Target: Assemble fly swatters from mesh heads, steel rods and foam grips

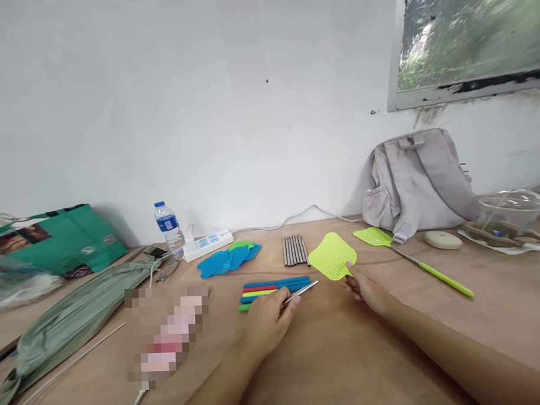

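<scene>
My left hand (269, 322) is closed around a silver metal rod (302, 291), whose tip points up and to the right. Beside and partly behind that hand lie several coloured handles (294, 283) in blue, red, yellow and green; the hand hides part of them. Between thumb and fingers, my right hand (364, 286) pinches the lower edge of a yellow-green fly swatter head (332, 254) with a perforated face. The rod's tip and the head are apart. Farther back, several metal rods (295, 251) lie in a row, with blue and green swatter heads (228, 260) overlapping to their left.
An assembled yellow-green fly swatter (432, 269) lies on the right, before a grey backpack (428, 179). Nearby are a whitish oval object (442, 239) and a clear plastic bowl (512, 209). Leftward stand a water bottle (168, 225), power strip (208, 245) and green bag (72, 242).
</scene>
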`<move>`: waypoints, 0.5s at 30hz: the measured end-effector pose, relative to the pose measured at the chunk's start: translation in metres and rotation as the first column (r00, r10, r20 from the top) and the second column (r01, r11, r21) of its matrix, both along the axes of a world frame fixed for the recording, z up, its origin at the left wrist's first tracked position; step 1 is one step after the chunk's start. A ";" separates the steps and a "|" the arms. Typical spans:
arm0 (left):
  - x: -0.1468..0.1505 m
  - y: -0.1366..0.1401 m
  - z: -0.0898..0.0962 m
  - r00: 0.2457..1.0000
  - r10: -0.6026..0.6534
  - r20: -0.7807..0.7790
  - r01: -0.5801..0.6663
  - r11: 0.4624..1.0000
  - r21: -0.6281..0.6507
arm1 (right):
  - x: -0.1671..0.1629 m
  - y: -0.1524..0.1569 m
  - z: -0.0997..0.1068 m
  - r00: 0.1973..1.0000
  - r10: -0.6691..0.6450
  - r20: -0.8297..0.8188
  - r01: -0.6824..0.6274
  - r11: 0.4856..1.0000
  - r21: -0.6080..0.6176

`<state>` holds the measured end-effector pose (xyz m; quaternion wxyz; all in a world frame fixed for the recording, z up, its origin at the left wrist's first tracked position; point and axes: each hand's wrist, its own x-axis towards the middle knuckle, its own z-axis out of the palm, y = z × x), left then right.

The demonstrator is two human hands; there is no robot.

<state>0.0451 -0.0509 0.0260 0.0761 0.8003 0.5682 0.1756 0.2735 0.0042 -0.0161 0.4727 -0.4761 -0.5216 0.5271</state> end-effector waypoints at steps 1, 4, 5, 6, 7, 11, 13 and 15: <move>0.000 -0.001 0.001 1.000 0.011 0.002 -0.011 1.000 0.010 | 0.000 0.002 0.000 0.999 -0.037 -0.035 0.037 0.999 -0.014; 0.002 -0.003 0.004 1.000 0.014 -0.028 -0.013 0.999 0.036 | 0.000 0.006 0.001 0.976 -0.106 -0.188 0.094 0.993 -0.072; 0.002 -0.004 0.004 0.999 0.005 -0.041 -0.003 0.999 0.042 | 0.000 0.006 0.002 0.962 -0.112 -0.248 0.098 0.993 -0.068; 0.003 -0.005 0.003 0.999 -0.005 -0.052 0.008 0.999 0.049 | 0.000 0.007 0.003 0.946 -0.109 -0.307 0.098 0.994 -0.048; 0.003 -0.005 0.003 0.998 -0.014 -0.063 0.018 0.998 0.057 | 0.000 0.007 0.003 0.927 -0.096 -0.361 0.096 0.995 -0.018; 0.005 -0.006 -0.001 0.995 -0.034 -0.095 0.042 0.996 0.080 | 0.000 0.003 0.005 0.868 -0.072 -0.491 0.107 0.993 0.043; 0.006 -0.007 -0.002 0.994 -0.061 -0.093 0.068 0.995 0.072 | -0.002 -0.001 0.006 0.854 -0.086 -0.513 0.122 0.992 0.037; 0.007 -0.008 -0.002 0.992 -0.089 -0.085 0.095 0.993 0.066 | -0.005 -0.006 0.007 0.851 -0.095 -0.517 0.121 0.993 0.016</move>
